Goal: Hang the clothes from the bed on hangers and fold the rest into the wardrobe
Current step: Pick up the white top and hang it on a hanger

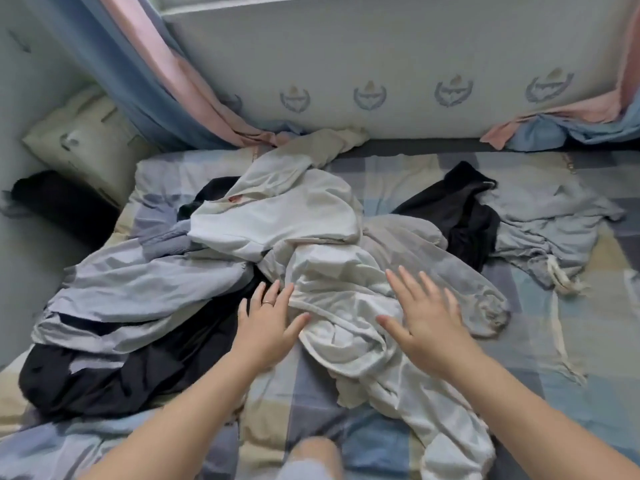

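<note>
Both hands hover over a crumpled white cotton garment (332,299) on the checked bed sheet (298,403) — fingers spread wide. The left hand (268,327) and right hand (426,317) grasp nothing.

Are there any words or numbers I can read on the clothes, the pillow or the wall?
None can be read.
wall panel: a row of crest-like emblems, pictures only, blurred.
pillow: dark marks, too blurred to read.
white garment: a small red spot, not letters.
</note>
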Demonstrator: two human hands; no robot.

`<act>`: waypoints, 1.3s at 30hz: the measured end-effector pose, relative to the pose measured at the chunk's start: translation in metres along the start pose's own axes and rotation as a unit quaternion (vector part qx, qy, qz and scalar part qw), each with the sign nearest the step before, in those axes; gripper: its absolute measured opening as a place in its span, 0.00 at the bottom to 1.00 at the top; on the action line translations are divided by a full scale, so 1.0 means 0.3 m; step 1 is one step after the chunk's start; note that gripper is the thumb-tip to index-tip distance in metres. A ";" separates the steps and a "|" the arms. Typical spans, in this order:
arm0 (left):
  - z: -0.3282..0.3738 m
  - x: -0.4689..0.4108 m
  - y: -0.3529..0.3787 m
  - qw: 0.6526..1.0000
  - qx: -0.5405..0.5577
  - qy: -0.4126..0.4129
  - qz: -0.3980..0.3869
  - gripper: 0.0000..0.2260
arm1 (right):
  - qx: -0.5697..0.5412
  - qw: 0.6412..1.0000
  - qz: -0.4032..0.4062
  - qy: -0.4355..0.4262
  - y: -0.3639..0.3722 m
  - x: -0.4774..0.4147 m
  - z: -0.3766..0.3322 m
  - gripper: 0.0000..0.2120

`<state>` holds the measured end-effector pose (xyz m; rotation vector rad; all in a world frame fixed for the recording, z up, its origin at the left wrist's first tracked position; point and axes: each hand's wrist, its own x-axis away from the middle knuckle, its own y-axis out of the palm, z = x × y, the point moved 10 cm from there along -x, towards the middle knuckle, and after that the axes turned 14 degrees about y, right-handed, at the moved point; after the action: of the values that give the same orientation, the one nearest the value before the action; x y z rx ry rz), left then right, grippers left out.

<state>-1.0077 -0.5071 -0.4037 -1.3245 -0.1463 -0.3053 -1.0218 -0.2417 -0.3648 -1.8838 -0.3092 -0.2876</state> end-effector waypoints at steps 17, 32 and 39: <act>-0.978 -1.084 0.363 0.995 -0.071 -0.021 -0.064 0.27 | 0.110 0.994 -0.011 -0.001 0.671 -1.371 -0.562 0.32; -1.062 -1.180 0.492 0.992 0.050 -0.039 -0.113 0.16 | 0.139 0.989 0.029 0.035 0.688 -1.421 -0.448 0.09; -0.922 -0.877 0.348 0.968 0.243 -0.060 -0.011 0.14 | 0.102 0.990 -0.092 -0.001 0.523 -1.151 -0.457 0.12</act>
<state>-1.2453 -0.7170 -0.6407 -0.8541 -0.3183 -0.1910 -1.2962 -0.4461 -0.5785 -1.6556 -0.4969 -0.3646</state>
